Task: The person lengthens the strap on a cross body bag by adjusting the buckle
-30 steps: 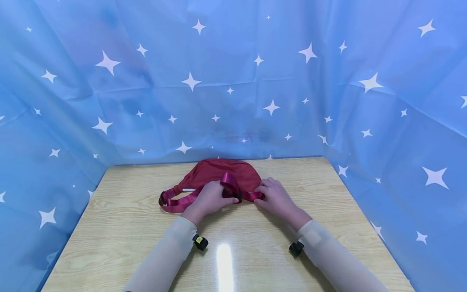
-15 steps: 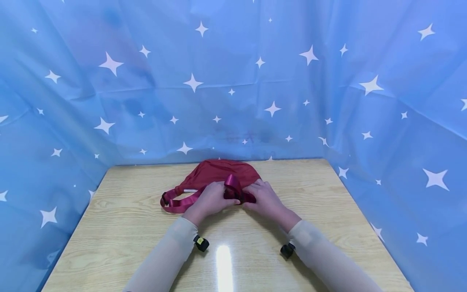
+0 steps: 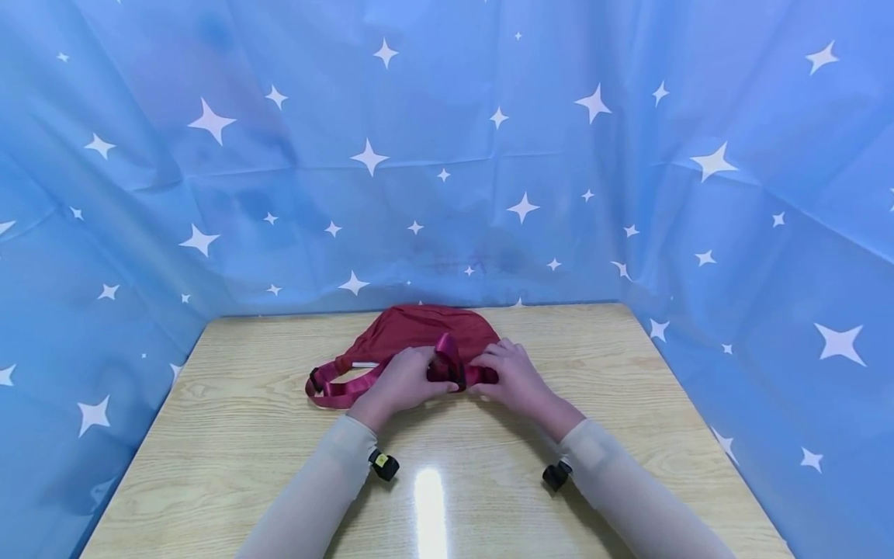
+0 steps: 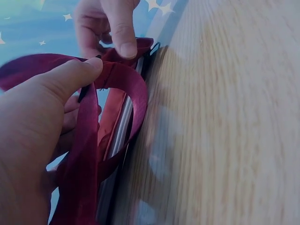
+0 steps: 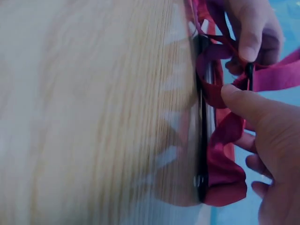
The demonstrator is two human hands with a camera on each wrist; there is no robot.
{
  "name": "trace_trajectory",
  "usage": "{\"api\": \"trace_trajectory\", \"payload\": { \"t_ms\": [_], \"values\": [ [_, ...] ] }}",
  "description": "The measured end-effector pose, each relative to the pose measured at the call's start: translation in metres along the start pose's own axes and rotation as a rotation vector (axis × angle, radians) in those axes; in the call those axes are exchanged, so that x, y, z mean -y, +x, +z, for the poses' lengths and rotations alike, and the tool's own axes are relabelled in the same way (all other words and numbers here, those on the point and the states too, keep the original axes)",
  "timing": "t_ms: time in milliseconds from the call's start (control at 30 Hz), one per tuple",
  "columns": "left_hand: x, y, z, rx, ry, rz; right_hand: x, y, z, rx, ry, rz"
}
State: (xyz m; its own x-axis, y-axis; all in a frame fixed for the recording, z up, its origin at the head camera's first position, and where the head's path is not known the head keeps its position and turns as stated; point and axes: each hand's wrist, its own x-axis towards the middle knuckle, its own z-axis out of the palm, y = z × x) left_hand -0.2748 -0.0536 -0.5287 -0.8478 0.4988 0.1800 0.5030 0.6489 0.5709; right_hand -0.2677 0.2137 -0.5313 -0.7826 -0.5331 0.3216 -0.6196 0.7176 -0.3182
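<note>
The head view shows most of the red bag (image 3: 433, 326) at centre, near the desk's far edge; the right wrist view shows more plainly, at upper right, a black buckle (image 5: 249, 72) on the strap (image 5: 276, 77); the left hand (image 3: 403, 379) pinches the strap by it, the right hand (image 3: 512, 376) pinches strap just beside; forearms (image 3: 314, 481) angle inward from the lower edge.

Left hand (image 3: 401, 379): pinches
Right hand (image 3: 513, 379): pinches, just beside the left
Thumbs (image 4: 75, 76): point toward each other
Arms (image 3: 317, 485): extend forward, angled inward
</note>
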Motion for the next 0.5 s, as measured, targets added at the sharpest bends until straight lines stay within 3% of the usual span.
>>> {"api": "trace_trajectory", "payload": {
  "t_ms": [500],
  "values": [
    [0.008,-0.005,-0.008,0.001,0.018,-0.03,-0.016,-0.015,-0.011,-0.038,-0.127,0.022]
  ]
}}
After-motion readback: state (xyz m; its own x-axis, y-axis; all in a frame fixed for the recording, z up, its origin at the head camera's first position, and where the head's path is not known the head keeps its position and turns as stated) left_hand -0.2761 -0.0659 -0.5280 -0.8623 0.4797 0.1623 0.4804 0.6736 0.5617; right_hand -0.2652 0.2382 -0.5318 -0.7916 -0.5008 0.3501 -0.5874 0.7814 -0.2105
